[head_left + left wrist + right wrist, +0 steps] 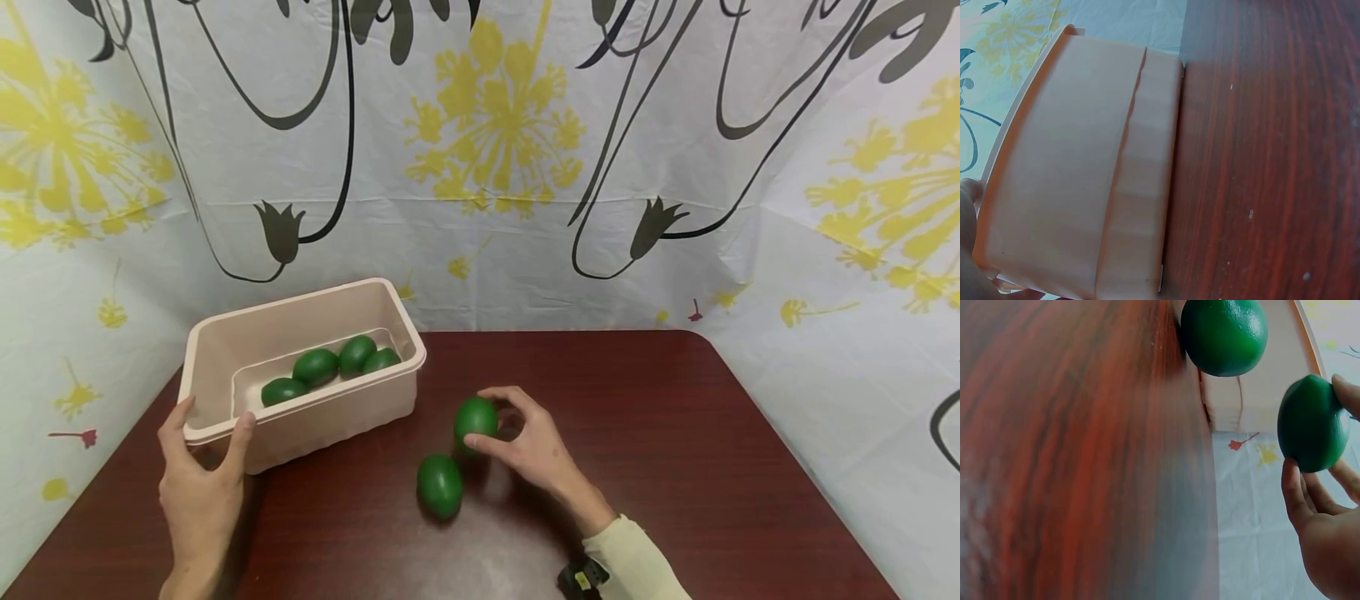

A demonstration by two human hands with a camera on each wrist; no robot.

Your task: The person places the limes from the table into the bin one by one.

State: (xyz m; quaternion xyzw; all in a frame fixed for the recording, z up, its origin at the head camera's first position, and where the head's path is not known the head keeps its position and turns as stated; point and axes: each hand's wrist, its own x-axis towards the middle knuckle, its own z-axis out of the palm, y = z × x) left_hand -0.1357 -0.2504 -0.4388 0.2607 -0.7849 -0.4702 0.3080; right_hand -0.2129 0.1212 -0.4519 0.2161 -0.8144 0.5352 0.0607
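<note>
My right hand (536, 446) pinches a smooth green lime (476, 423) between thumb and fingers. In the right wrist view the held lime (1314, 424) shows a small pointed tip at its top. A second lime (439, 487) lies on the table just in front of it, toward me. At the left, my left hand (201, 492) grips the near left corner of a beige plastic bin (337, 429), its thumb on the front rim. Several green limes (315, 367) rest on the bin's floor. The left wrist view shows the bin's side wall (1072, 156) standing on the table.
A dark red-brown wooden table (637, 400) carries everything, its far edge meeting a white cloth backdrop (480, 275) with yellow and grey plant prints. The cloth also hangs along the left and right sides. A small black device (582, 577) sits at the right sleeve.
</note>
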